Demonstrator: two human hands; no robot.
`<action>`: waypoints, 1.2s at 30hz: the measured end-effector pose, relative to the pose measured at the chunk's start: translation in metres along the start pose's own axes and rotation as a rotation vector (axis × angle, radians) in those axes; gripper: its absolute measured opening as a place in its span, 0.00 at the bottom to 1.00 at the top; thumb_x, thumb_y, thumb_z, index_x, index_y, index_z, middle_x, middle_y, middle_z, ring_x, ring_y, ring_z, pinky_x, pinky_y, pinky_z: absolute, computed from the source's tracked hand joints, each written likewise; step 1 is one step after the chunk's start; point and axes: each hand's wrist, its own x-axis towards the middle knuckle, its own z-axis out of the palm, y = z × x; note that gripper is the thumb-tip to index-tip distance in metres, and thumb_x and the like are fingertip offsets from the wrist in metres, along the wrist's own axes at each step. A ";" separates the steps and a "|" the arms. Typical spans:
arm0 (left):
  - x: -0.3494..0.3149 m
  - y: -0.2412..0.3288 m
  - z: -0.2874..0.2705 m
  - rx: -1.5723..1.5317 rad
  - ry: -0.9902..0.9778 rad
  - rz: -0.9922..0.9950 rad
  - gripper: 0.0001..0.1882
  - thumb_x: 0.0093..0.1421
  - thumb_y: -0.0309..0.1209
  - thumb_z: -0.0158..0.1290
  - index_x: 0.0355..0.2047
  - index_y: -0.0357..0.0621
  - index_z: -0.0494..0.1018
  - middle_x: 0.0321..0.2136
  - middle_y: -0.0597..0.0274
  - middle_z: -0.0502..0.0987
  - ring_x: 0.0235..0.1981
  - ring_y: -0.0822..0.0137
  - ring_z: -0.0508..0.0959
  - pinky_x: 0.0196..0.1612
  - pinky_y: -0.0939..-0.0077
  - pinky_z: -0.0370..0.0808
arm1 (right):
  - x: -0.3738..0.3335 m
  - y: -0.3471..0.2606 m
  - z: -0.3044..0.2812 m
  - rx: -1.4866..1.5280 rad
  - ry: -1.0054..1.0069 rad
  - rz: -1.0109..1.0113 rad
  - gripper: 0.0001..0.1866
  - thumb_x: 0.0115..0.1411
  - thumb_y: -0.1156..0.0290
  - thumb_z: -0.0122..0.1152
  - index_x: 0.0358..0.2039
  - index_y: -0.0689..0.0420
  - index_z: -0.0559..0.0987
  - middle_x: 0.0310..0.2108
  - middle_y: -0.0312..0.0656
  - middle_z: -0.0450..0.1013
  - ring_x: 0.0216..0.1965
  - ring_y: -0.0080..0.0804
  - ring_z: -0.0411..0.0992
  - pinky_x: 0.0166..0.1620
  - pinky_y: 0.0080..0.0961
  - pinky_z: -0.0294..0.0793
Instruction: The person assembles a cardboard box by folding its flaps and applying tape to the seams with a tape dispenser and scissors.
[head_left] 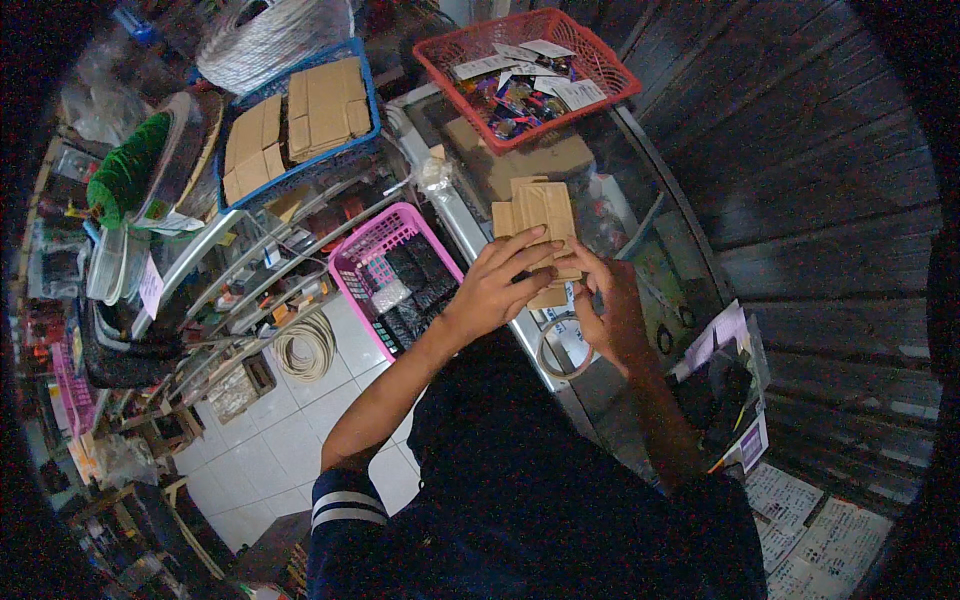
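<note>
A small piece of folded brown cardboard (546,205) with flaps lies over the glass counter in front of me. My left hand (508,280) rests on its near left part, fingers stretched across it and pressing it. On its right edge, my right hand (606,300) is closed, thumb and fingers gripping the cardboard. The fingers hide the near part of the piece. Just below the hands, a roll of tape (543,350) lies close to the counter's metal edge, partly over a white and blue paper.
A red basket (465,113) of cards and small packets stands at the counter's far end. To the left are a pink basket (345,262) with black-wrapped parcels and a blue basket (374,95) of flat cardboard. Coiled cable (304,347) lies on the tiled floor.
</note>
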 end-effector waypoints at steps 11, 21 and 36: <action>0.001 0.000 0.000 -0.001 -0.002 0.008 0.15 0.56 0.29 0.63 0.45 0.47 0.78 0.62 0.57 0.72 0.67 0.48 0.67 0.58 0.53 0.71 | -0.012 0.004 0.000 -0.181 -0.018 0.010 0.35 0.52 0.79 0.58 0.64 0.51 0.73 0.61 0.52 0.69 0.54 0.53 0.70 0.58 0.48 0.66; 0.000 0.002 -0.001 -0.086 -0.060 -0.140 0.16 0.60 0.34 0.61 0.46 0.38 0.76 0.64 0.61 0.72 0.71 0.54 0.62 0.65 0.53 0.65 | -0.015 0.016 -0.010 -0.269 -0.125 -0.013 0.41 0.46 0.80 0.66 0.64 0.41 0.74 0.67 0.51 0.60 0.59 0.54 0.65 0.62 0.49 0.65; 0.006 -0.006 -0.017 0.023 -0.157 0.018 0.19 0.59 0.37 0.59 0.51 0.51 0.78 0.65 0.65 0.70 0.70 0.55 0.64 0.64 0.55 0.66 | -0.007 0.011 -0.032 -0.064 0.018 0.039 0.32 0.53 0.82 0.56 0.60 0.48 0.76 0.62 0.48 0.66 0.62 0.50 0.64 0.65 0.44 0.61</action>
